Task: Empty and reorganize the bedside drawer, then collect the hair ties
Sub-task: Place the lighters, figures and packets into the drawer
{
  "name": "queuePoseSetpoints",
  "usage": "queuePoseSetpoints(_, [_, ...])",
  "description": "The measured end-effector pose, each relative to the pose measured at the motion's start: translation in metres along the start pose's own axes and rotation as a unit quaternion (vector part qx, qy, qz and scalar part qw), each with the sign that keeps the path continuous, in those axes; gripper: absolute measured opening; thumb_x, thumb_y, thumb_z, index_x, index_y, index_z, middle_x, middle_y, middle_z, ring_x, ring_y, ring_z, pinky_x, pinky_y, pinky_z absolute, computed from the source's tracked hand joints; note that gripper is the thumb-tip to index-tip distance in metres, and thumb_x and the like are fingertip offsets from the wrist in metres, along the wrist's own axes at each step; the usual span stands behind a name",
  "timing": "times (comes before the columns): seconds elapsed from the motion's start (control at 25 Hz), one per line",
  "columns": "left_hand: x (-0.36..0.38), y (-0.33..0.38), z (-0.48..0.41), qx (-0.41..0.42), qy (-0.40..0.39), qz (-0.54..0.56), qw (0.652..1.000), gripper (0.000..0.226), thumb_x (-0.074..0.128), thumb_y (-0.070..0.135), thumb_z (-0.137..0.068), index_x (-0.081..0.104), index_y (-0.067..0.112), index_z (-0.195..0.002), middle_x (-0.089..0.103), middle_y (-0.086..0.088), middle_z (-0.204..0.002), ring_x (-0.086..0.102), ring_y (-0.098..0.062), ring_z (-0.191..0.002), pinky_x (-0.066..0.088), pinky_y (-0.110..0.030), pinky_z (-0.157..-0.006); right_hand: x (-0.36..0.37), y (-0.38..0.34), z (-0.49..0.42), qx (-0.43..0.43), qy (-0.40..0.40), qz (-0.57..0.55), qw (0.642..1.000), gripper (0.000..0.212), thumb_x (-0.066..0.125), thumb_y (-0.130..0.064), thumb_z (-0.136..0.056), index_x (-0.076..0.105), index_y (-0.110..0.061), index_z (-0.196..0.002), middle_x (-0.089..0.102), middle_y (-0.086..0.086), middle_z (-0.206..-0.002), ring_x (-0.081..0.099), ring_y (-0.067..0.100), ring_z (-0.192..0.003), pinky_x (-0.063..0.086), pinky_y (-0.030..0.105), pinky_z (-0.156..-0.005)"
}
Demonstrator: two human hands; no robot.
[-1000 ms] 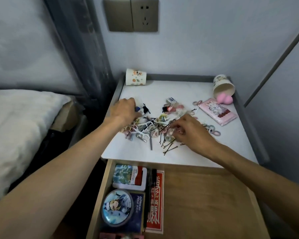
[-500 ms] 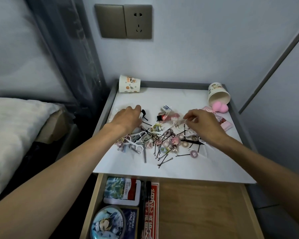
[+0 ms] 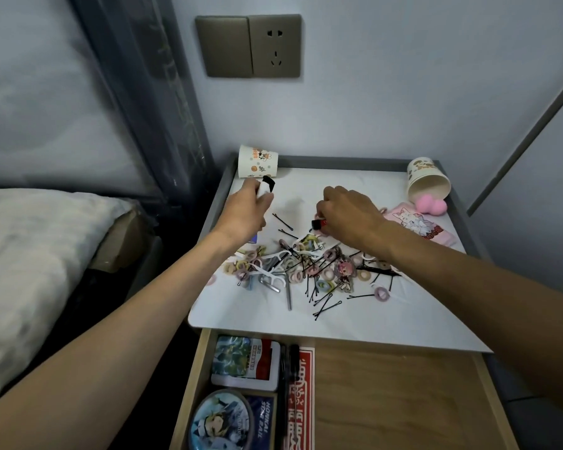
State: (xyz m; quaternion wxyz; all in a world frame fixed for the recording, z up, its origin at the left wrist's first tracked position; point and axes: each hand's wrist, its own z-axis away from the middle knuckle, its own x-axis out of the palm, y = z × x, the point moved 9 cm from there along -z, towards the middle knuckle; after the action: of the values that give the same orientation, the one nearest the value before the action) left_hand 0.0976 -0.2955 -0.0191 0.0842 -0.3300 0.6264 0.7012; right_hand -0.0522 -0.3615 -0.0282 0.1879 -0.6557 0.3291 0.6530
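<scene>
A pile of small pastel hair ties (image 3: 306,271), black bobby pins (image 3: 325,302) and white floss picks lies on the white nightstand top (image 3: 387,319). My left hand (image 3: 246,212) holds a small black-and-white item (image 3: 266,186) just in front of a tipped paper cup (image 3: 257,161) at the back left. My right hand (image 3: 348,212) is curled over the pile's far edge and pinches a small red-and-black item (image 3: 319,224). The wooden drawer (image 3: 397,401) below stands open.
A second tipped cup (image 3: 428,183) with a pink sponge (image 3: 431,204) and a pink tissue pack (image 3: 416,224) lie at the back right. The drawer's left side holds a card box (image 3: 246,363), a round tin (image 3: 221,422), a pen and a red packet. A bed stands left.
My left hand lifted a black-and-white item from the pile and moved it back toward the left cup. My right hand shifted to the pile's far side and picked up a red-and-black item.
</scene>
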Motion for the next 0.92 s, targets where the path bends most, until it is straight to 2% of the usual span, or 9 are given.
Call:
queuePoseSetpoints(0.08, [0.000,-0.005,0.009,-0.065,-0.006,0.175,0.982,0.019,0.047,0.020,-0.102,0.052,0.005,-0.112,0.048,-0.006,-0.087,0.049,-0.017,-0.058,0.047,-0.029,-0.052,-0.004,-0.009,-0.001,-0.032,0.002,0.032,0.999,0.025,0.057,-0.021,-0.094,0.063,-0.010,-0.116,0.059,0.007,-0.110,0.055,0.027,-0.102,0.037,0.034,-0.071])
queuePoseSetpoints(0.2, [0.009,-0.013,0.033,-0.193,-0.024,0.413,0.890,0.007,0.052,0.014,-0.099,0.055,0.008,-0.101,0.052,-0.006,-0.081,0.048,-0.013,-0.048,0.041,-0.022,-0.044,-0.004,-0.026,-0.003,-0.093,0.007,0.081,0.992,0.030,0.055,-0.008,-0.091,0.057,-0.012,-0.121,0.065,0.004,-0.107,0.057,0.026,-0.103,0.038,0.034,-0.075])
queuePoseSetpoints(0.28, [0.016,-0.014,0.048,-0.253,-0.054,0.496,0.829,0.004,0.053,0.010,-0.096,0.053,0.009,-0.092,0.054,-0.004,-0.073,0.046,-0.012,-0.045,0.040,-0.019,-0.043,0.000,-0.028,-0.006,-0.083,-0.001,0.074,0.994,0.038,0.054,-0.001,-0.088,0.052,-0.011,-0.124,0.066,0.006,-0.104,0.058,0.027,-0.099,0.037,0.033,-0.069])
queuePoseSetpoints(0.32, [0.018,-0.016,0.055,-0.270,-0.068,0.512,0.813,0.007,0.053,0.009,-0.095,0.051,0.010,-0.089,0.054,-0.004,-0.070,0.046,-0.012,-0.045,0.040,-0.018,-0.043,0.001,-0.026,-0.006,-0.066,-0.006,0.058,0.996,0.042,0.054,0.000,-0.087,0.050,-0.010,-0.127,0.066,0.008,-0.104,0.058,0.028,-0.096,0.037,0.033,-0.067])
queuePoseSetpoints(0.48, [0.021,-0.021,0.074,-0.294,-0.077,0.505,0.808,0.012,0.051,0.007,-0.093,0.048,0.010,-0.082,0.053,-0.004,-0.068,0.046,-0.014,-0.050,0.040,-0.018,-0.043,0.002,-0.012,-0.004,0.009,-0.011,-0.052,0.999,0.046,0.058,-0.002,-0.083,0.054,-0.012,-0.127,0.066,0.009,-0.112,0.060,0.030,-0.099,0.046,0.036,-0.067])
queuePoseSetpoints(0.6, [0.021,-0.021,0.077,-0.293,-0.070,0.504,0.810,0.013,0.049,0.006,-0.092,0.047,0.010,-0.080,0.053,-0.005,-0.067,0.045,-0.016,-0.051,0.040,-0.019,-0.043,-0.004,-0.002,-0.002,0.023,0.013,-0.074,0.997,0.036,0.058,-0.001,-0.085,0.067,-0.012,-0.118,0.066,0.009,-0.110,0.057,0.028,-0.101,0.044,0.035,-0.070])
queuePoseSetpoints(0.76, [0.021,-0.016,0.079,-0.295,-0.072,0.501,0.811,0.009,0.050,0.007,-0.091,0.048,0.009,-0.083,0.055,-0.005,-0.067,0.047,-0.015,-0.048,0.042,-0.020,-0.044,-0.014,0.014,0.001,0.039,0.046,-0.132,0.989,0.023,0.058,-0.008,-0.094,0.071,-0.013,-0.113,0.067,0.010,-0.109,0.059,0.029,-0.100,0.048,0.037,-0.077])
queuePoseSetpoints(0.84, [0.022,-0.016,0.081,-0.293,-0.075,0.495,0.815,0.010,0.050,0.008,-0.092,0.048,0.010,-0.082,0.055,-0.005,-0.067,0.046,-0.015,-0.048,0.041,-0.021,-0.044,-0.028,0.025,0.005,0.069,0.084,-0.214,0.971,0.021,0.063,-0.013,-0.093,0.072,-0.013,-0.112,0.070,0.008,-0.108,0.062,0.026,-0.099,0.048,0.035,-0.083])
queuePoseSetpoints(0.92, [0.024,-0.018,0.085,-0.292,-0.076,0.476,0.826,0.014,0.053,0.009,-0.091,0.049,0.011,-0.079,0.053,-0.004,-0.067,0.043,-0.014,-0.048,0.038,-0.020,-0.044,-0.052,0.034,0.015,0.106,0.147,-0.313,0.932,0.019,0.066,-0.013,-0.091,0.073,-0.015,-0.110,0.072,0.004,-0.101,0.064,0.019,-0.086,0.048,0.029,-0.081])
